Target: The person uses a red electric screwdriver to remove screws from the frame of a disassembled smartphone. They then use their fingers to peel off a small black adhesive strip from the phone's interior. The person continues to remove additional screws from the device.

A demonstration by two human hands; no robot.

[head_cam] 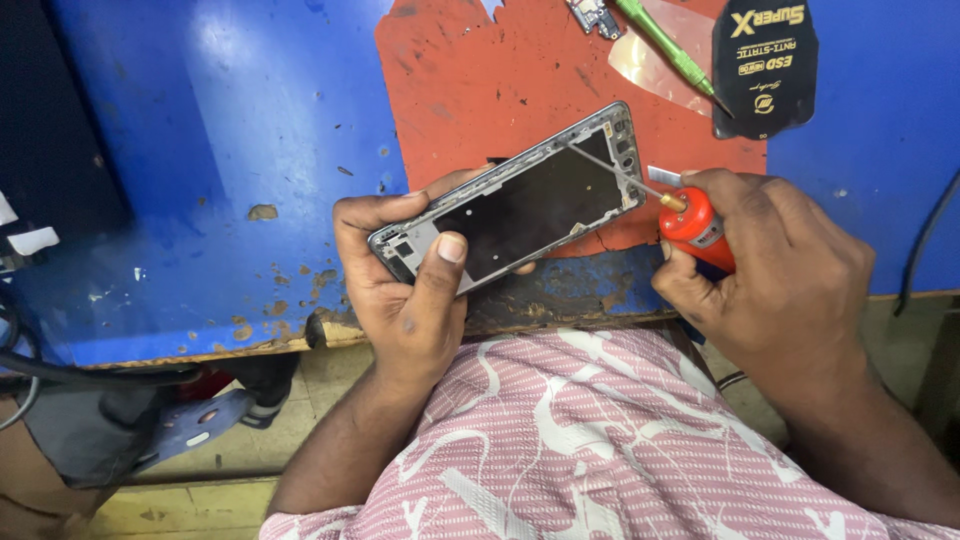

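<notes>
My left hand (400, 285) grips the lower end of a grey phone frame (520, 200) with a dark inner panel, thumb pressed on its face. The frame is held tilted over the front edge of the workbench. My right hand (775, 265) is closed around a small red bottle with a brass collar (695, 225). Its long thin needle tip (615, 172) reaches across the upper part of the frame, touching near its inner edge.
A worn blue workbench (230, 150) carries a red mat (480, 80). At the back lie a green-handled tool (665, 45), a black flat pouch (765, 65), a clear film piece (650, 65) and a small circuit part (595, 15). Cables (30, 365) hang at left.
</notes>
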